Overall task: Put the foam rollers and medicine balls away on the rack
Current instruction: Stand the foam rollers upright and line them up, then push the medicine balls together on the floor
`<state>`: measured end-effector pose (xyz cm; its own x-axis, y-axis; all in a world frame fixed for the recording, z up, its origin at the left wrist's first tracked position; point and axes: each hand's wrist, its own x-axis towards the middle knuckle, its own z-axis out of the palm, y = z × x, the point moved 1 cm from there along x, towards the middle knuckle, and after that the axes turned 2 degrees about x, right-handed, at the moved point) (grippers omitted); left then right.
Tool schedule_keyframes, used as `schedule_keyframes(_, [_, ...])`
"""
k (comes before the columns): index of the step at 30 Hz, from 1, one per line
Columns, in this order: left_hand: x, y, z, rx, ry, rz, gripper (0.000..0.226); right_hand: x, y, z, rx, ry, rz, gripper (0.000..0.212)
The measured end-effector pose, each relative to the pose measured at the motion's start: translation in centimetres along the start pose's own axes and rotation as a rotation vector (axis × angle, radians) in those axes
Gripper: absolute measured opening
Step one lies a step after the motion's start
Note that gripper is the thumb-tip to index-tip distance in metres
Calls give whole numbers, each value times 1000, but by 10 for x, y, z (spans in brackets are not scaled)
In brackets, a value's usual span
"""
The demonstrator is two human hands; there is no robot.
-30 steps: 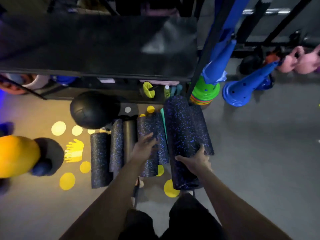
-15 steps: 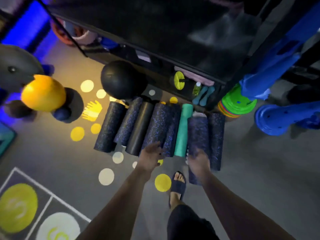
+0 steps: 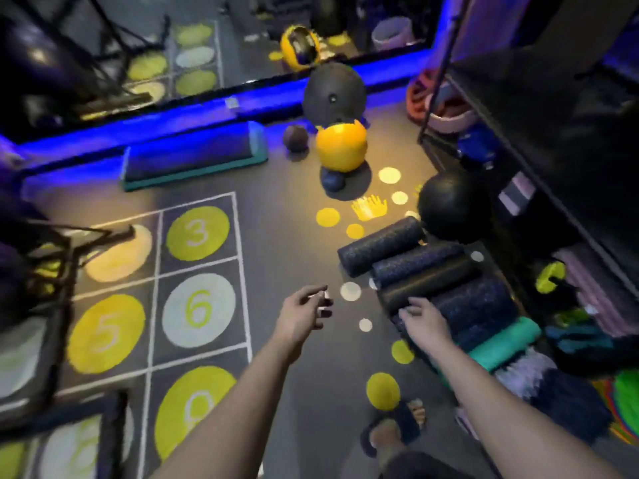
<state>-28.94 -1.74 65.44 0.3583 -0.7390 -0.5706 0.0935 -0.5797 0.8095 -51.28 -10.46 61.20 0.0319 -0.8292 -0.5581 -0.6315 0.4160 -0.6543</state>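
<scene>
Hovering your right hand (image 3: pixel 420 318), fingers loose and gripping nothing, over the foam rollers' (image 3: pixel 449 281) near ends | rollers are lying floor-level beside the rack (image 3: pixel 553 133), axes running 8-to-2 o'clock | your left hand (image 3: pixel 304 316), loosely curled and empty, is hanging farther off at 9 o'clock.

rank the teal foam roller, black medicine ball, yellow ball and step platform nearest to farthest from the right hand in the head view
1. teal foam roller, just right of the right hand
2. black medicine ball, ahead by the rack
3. yellow ball, farther ahead
4. step platform, far left
</scene>
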Motion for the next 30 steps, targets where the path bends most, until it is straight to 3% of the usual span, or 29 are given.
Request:
schedule_keyframes(8, [-180,-106,-266,-255,474,66,21,-186,-135,256,-120,-335,-391,38])
schedule_keyframes(11, [-234,-152,-331,-365,654,27,26,-259,-156,336,-130,-438,-482,36])
schedule_keyframes(14, [-261,-185,-369,-424,732,-40,31,-310,-161,391,-119,-509,-510,33])
schedule_keyframes(20, [-220,-165,-396,-397,694,-8,31,-301,-180,413,-24,-420,-426,32])
schedule_keyframes(30, [-13,-15,-373,-178,259,86,15,-107,-251,336,107,-28,-223,28])
